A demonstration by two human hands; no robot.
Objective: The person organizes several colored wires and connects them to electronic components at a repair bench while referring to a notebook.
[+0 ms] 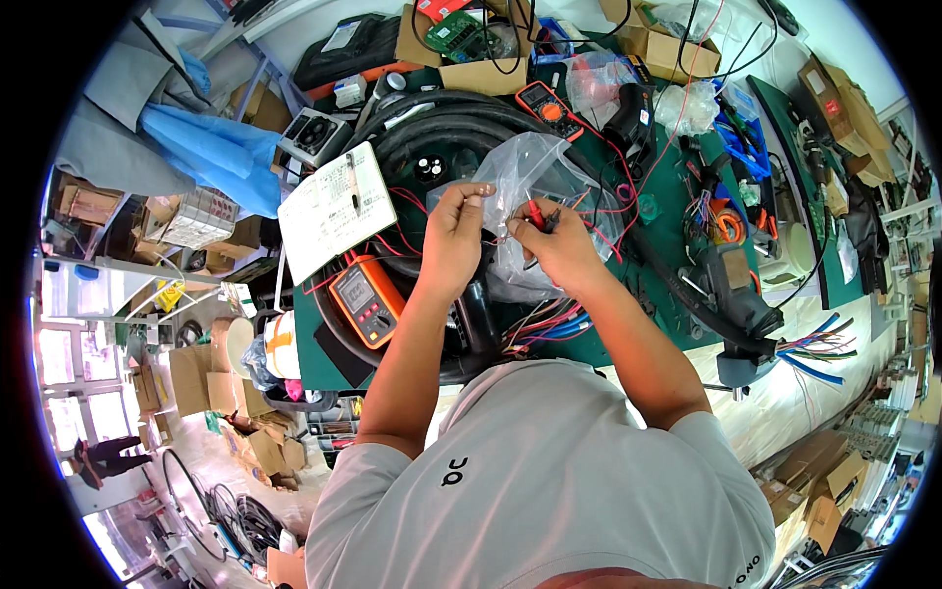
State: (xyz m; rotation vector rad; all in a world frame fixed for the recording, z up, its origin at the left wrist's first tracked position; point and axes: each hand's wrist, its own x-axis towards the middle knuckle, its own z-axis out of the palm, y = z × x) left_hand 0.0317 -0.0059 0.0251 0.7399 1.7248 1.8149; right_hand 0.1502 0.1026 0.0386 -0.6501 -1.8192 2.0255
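Note:
My left hand (454,240) is raised over the bench with thumb and fingertips pressed together. Whatever it pinches is too small to make out. Close beside it, my right hand (563,247) is closed around a small red-and-black hand tool (536,213), whose exact kind is partly hidden by the fingers. A crumpled clear plastic bag (531,162) lies behind and beneath both hands. An orange handheld meter (366,300) with red leads sits left of my left forearm. Loose coloured wires (557,327) fan out from a black cable end below my right hand.
A thick black cable (442,104) coils across the green bench. An open notebook (329,224) with a pen lies at left. A red multimeter (548,108) stands behind the bag. A bench vise (738,294) and a stripped cable end (819,348) are at right.

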